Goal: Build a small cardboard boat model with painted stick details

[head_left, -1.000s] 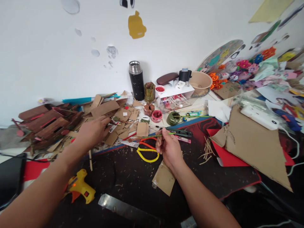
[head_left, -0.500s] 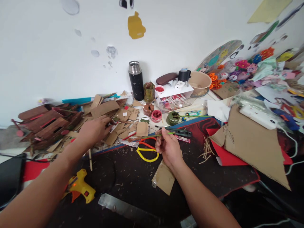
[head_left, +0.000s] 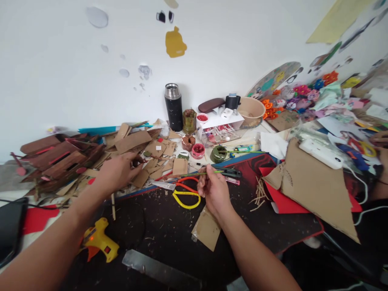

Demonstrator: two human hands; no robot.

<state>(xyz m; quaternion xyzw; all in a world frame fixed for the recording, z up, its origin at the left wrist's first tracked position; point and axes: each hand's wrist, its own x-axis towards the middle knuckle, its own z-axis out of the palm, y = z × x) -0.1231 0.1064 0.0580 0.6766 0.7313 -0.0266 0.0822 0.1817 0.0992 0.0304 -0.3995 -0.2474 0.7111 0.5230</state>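
Observation:
My left hand (head_left: pixel 121 169) is over the pile of cardboard scraps (head_left: pixel 151 171), thumb and fingers pinched; a small dark piece shows at its fingertips, too small to name. Between the fingers of my right hand (head_left: pixel 214 190) is a thin green stick (head_left: pixel 194 174), held roughly level and pointing left. Just left of that hand lie scissors (head_left: pixel 186 200) with orange and yellow handles. A flat cardboard piece (head_left: pixel 207 229) lies partly below my right wrist. Behind the hands stand an open green paint pot (head_left: pixel 218 154) and a red one (head_left: pixel 198 150).
A yellow glue gun (head_left: pixel 103 240) and a clear ruler (head_left: pixel 157 268) lie at the front. Brown cardboard models (head_left: pixel 57 161) fill the left. A black flask (head_left: pixel 173 111) stands by the wall. At the right are a large cardboard sheet (head_left: pixel 318 190) and part of another person's arm.
The view has shifted slightly. My left hand has drawn back a little from the scraps, and a small piece now shows at its fingertips. My right hand still holds the stick.

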